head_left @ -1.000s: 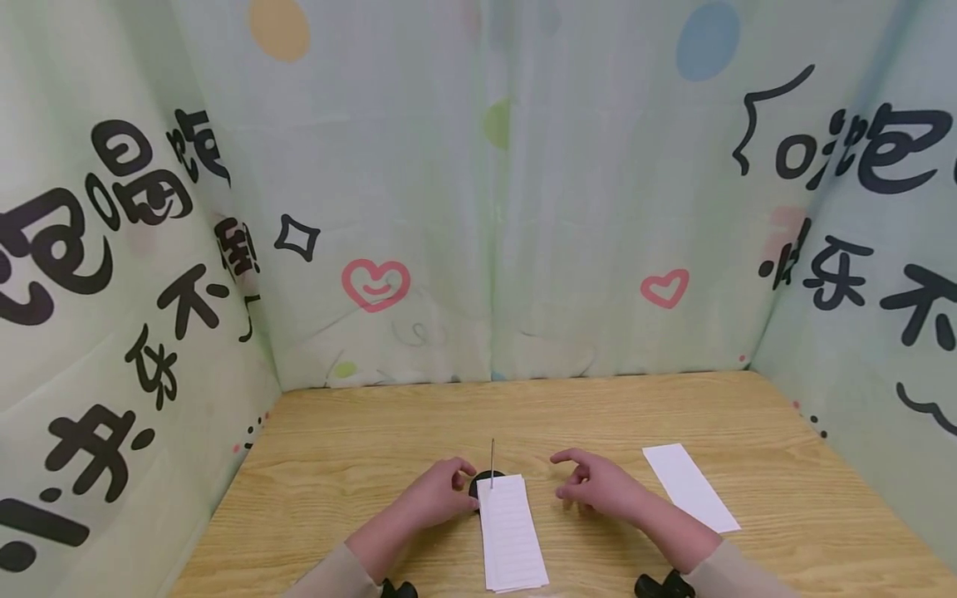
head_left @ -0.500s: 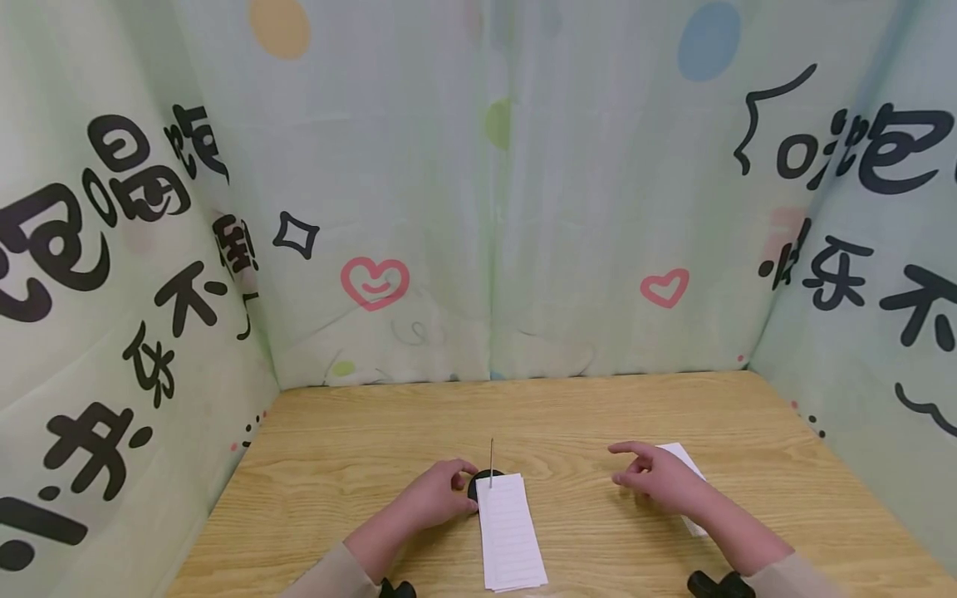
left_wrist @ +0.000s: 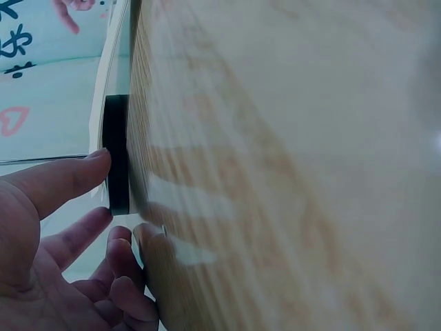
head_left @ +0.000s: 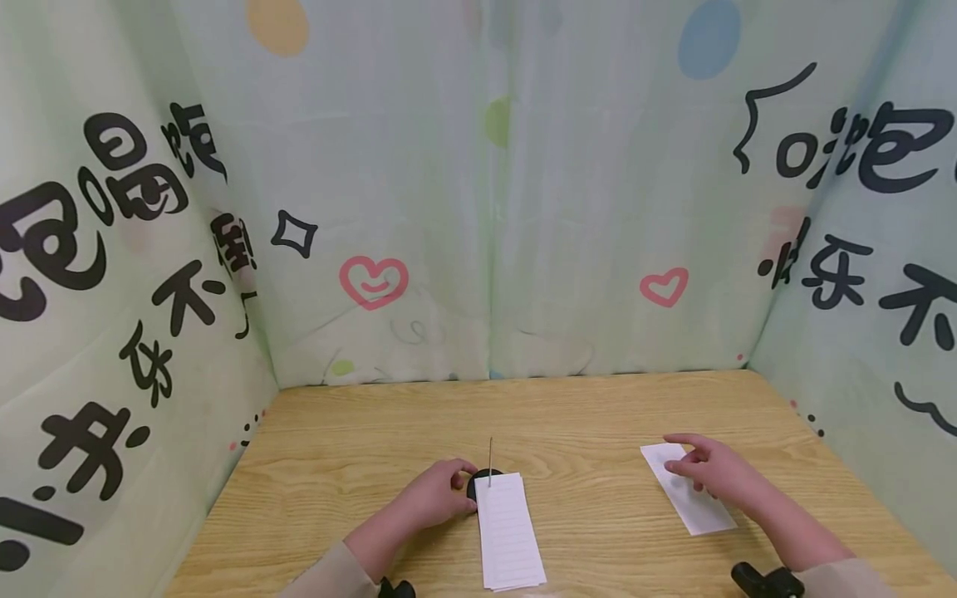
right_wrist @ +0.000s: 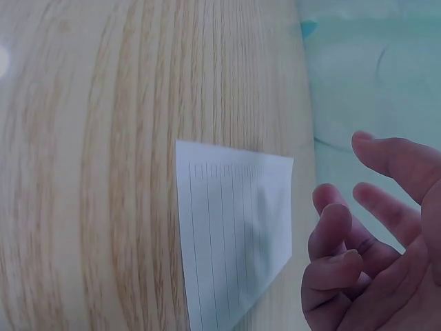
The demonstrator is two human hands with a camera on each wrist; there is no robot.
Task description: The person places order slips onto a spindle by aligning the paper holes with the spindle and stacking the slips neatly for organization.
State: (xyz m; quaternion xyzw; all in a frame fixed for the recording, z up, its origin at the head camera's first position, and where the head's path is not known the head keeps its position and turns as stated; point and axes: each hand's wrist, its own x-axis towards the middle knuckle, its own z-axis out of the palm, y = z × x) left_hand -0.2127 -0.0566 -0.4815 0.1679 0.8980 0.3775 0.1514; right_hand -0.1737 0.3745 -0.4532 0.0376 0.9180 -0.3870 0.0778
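Paper slips with printed lines (head_left: pixel 512 536) are stuck on the thin upright metal needle of a receipt spike (head_left: pixel 473 490), hanging toward the front edge. My left hand (head_left: pixel 439 494) holds the spike's round black base (left_wrist: pixel 118 148) at its left side, thumb and index finger at the rim. On the right lies a single white lined slip (right_wrist: pixel 224 221). Over it hovers my right hand (head_left: pixel 718 472), fingers loosely bent and nothing in them. In the right wrist view a gap shows between those fingers and the slip.
The wooden table (head_left: pixel 359 432) runs back to a pale printed curtain (head_left: pixel 568 208), with more curtain along both sides. A dark wrist camera (head_left: pixel 766 580) sits at the right cuff.
My right hand has moved right from near the spike to above the single slip. The left hand has stayed at the base, and the stacked slips have not moved.
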